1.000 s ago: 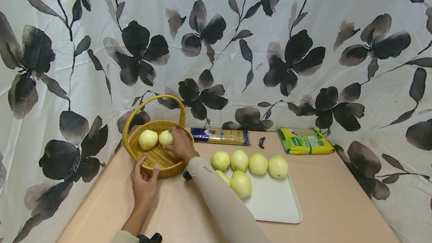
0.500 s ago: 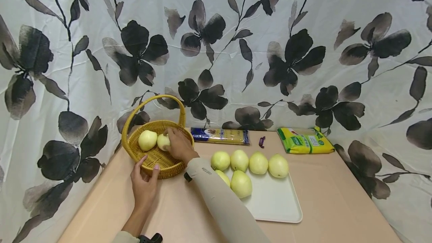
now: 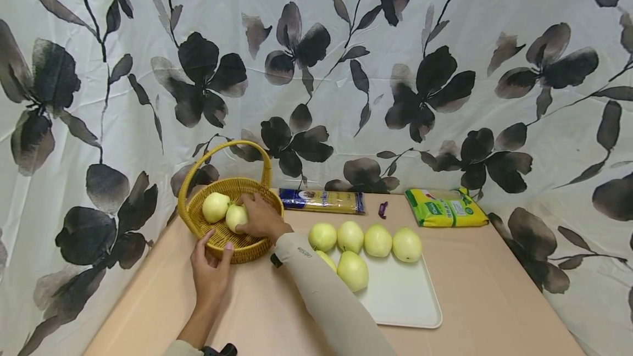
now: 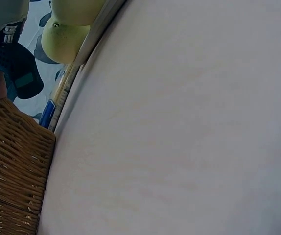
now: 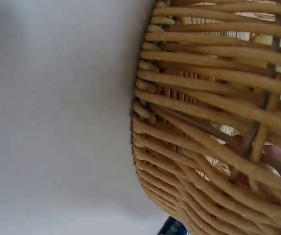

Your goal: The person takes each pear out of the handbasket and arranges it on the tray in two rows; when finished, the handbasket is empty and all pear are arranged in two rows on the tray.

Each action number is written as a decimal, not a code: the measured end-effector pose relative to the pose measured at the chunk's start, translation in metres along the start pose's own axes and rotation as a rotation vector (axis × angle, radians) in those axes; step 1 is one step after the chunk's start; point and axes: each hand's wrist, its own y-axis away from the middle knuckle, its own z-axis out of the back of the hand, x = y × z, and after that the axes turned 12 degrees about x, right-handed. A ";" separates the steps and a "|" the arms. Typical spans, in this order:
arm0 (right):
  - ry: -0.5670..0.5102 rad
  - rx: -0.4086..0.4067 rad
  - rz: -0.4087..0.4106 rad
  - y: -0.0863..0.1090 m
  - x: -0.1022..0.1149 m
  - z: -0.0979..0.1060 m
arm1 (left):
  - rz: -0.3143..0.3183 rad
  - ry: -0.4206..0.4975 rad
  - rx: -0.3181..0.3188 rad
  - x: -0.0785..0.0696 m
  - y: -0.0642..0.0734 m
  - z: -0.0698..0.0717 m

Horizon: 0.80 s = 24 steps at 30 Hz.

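Observation:
In the head view, a yellow wicker basket [image 3: 242, 254] with a tall handle stands at the left of the table. One pale green apple [image 3: 215, 207] lies inside it. Beside that, a second apple [image 3: 237, 218] is held by my right hand [image 3: 261, 217], whose fingers and thumb lie around its right side. My left hand [image 3: 210, 273] touches the basket's near side with thumb and fingers spread. Woven basket wall [image 5: 204, 98] fills much of the right wrist view; the left wrist view shows another stretch of basket wall [image 4: 18, 161] at its left edge.
Several more apples [image 3: 378, 240] sit on a white tray [image 3: 410, 295] right of the basket. Behind are a blue and yellow packet [image 3: 321, 200], a small purple wrapped sweet [image 3: 383, 210] and a green-yellow pack [image 3: 447, 207]. A floral curtain [image 3: 346, 98] hangs at the back.
My right hand has shifted its apple slightly left and nearer inside the basket, close against the other apple. The left hand has stayed at the basket's near side.

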 end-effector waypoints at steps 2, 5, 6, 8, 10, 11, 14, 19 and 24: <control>0.033 0.013 0.029 0.000 0.000 -0.001 | 0.004 -0.001 -0.002 0.000 0.000 0.000; 0.055 0.020 0.058 0.001 0.002 -0.001 | 0.001 0.005 -0.001 0.001 0.000 0.001; 0.057 0.022 0.063 0.001 0.003 -0.001 | 0.000 0.008 -0.001 0.001 0.000 0.001; 0.065 0.023 0.071 0.002 0.004 -0.002 | 0.000 0.011 0.000 0.001 0.000 0.001; 0.081 0.017 0.085 0.002 0.004 -0.003 | -0.001 0.011 0.001 0.001 0.001 0.001; 0.098 0.011 0.091 0.003 0.005 -0.003 | -0.001 0.011 0.001 0.001 0.001 0.001; 0.160 -0.032 0.114 0.005 0.007 -0.003 | -0.003 0.011 0.001 0.001 0.001 0.000; 0.210 -0.118 0.143 0.012 0.017 0.002 | 0.001 0.000 -0.007 0.001 0.000 0.000; 0.192 -0.173 0.136 0.025 0.031 0.006 | 0.000 -0.017 -0.010 0.001 0.000 0.001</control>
